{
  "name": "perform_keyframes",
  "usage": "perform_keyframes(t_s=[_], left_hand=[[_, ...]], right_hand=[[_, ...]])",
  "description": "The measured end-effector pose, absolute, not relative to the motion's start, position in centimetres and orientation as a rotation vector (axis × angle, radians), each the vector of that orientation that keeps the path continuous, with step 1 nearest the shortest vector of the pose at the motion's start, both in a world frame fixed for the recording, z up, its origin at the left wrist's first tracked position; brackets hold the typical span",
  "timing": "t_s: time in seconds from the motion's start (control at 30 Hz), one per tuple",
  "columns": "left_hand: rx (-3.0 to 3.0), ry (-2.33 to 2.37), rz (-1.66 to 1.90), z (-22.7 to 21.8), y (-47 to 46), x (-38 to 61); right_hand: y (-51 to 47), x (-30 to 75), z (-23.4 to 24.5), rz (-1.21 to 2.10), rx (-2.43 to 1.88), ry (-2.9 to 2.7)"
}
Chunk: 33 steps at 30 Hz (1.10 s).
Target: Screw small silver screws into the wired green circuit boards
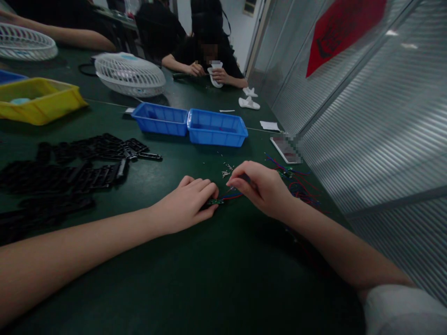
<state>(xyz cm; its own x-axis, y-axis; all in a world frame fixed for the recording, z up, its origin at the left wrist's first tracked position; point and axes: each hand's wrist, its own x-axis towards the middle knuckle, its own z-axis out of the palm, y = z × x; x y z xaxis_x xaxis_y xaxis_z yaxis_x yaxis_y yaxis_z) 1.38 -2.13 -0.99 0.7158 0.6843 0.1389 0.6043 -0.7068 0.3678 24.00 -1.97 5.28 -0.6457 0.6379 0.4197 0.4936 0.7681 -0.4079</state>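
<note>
Plainly, with the left hand (190, 201) keeping its fingers pressed together on the small circuit board (215, 202) on the table (209, 279) and the right hand (261, 187) pinching its red and blue wires (233, 197), a hard tug could tear a wire loose or scatter the screws (226, 172) just beyond.

Writing on the red sign (344, 28) is illegible.

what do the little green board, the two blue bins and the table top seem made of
Small green circuit board gripped by the left hand: probably rigid laminate, matte; too small to be sure. Two blue rectangular bins: moulded plastic, even colour, slight sheen, rolled rims. Dark green table top: seemingly a matte rubbery mat, only dull reflections.
</note>
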Motion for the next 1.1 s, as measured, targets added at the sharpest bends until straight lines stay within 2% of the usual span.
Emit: perform_keyframes(t_s=[0.13,0.43,0.7,0.93,1.1], left_hand=[[2.631,1.013,0.389,-0.9,-2.2,1.4],[2.628,1.001,0.402,-0.9,-2.1,1.4],[2.624,1.010,0.377,-0.7,-2.2,1.5],[2.634,1.013,0.386,-0.7,-2.2,1.5],[2.634,1.013,0.376,-0.4,-2.3,1.5]], right_hand=[[-2.1,24.2,6.1,0.268,-0.751,-2.413],[-1.8,24.5,6.4,0.358,-0.715,-2.319],[-1.6,25.0,7.1,0.205,-0.833,-2.366],[-1.9,25.0,6.6,-0.128,-1.128,-2.530],[-1.6,25.0,6.8,0.053,-0.965,-2.556]])
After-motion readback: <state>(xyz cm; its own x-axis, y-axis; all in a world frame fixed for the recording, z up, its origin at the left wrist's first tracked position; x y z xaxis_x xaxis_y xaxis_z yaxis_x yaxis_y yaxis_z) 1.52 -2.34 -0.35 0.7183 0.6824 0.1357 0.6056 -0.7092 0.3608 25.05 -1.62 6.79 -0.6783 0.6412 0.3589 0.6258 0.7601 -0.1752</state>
